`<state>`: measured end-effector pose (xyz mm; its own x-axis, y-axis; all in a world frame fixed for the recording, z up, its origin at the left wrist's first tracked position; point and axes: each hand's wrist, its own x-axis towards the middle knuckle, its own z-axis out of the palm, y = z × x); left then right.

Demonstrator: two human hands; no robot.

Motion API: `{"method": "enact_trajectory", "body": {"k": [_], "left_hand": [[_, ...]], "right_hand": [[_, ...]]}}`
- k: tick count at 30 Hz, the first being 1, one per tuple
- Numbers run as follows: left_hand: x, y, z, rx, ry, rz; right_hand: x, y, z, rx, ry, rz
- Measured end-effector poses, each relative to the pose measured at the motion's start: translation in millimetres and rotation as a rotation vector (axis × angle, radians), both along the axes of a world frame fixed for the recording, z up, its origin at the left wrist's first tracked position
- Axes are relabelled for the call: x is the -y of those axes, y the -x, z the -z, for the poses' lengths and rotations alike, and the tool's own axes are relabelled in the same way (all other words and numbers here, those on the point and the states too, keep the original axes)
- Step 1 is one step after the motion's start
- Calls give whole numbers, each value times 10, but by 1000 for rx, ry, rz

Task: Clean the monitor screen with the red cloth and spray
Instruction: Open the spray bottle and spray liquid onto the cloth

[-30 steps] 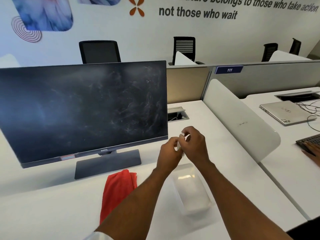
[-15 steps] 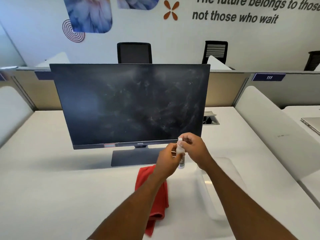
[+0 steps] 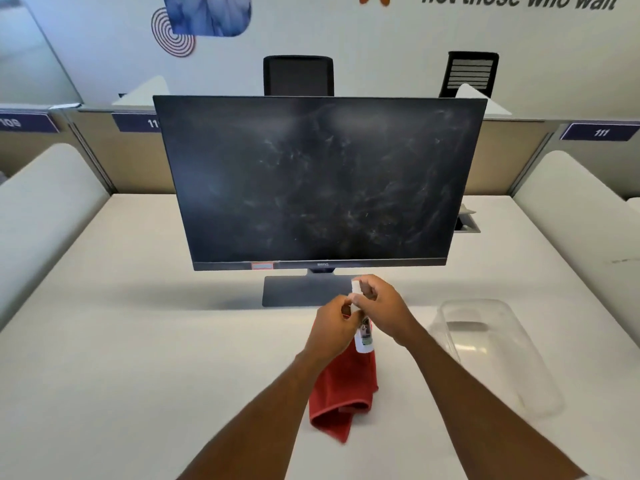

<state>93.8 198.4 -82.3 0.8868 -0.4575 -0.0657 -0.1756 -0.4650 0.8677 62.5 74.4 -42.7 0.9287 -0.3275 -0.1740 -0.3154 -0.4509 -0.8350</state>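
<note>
Both hands are meeting above the cloth [image 3: 341, 393]: the left hand [image 3: 334, 329] is gripping the spray [image 3: 363, 336], the right hand [image 3: 379, 306] is pinching its top, just before the smeared monitor [image 3: 318, 181] on the desk [image 3: 121, 358].

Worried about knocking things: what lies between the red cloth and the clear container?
In the head view, only bare desk lies between red cloth and clear container; the right forearm passes above it.
</note>
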Motion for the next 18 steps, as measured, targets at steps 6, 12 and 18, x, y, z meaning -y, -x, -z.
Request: {"method": "enact_trajectory", "body": {"k": [6,12,18], "left_hand": [[-288,-12,173,-13,-42,66],[-647,-18,489,135,-365,243],[-774,164,780,233,-586,314]], "right_hand": [[-116,147,218,-65,172,12],[-235,486,483,-9,326,-81],[-398,655,583,-57,431,-96]]}}
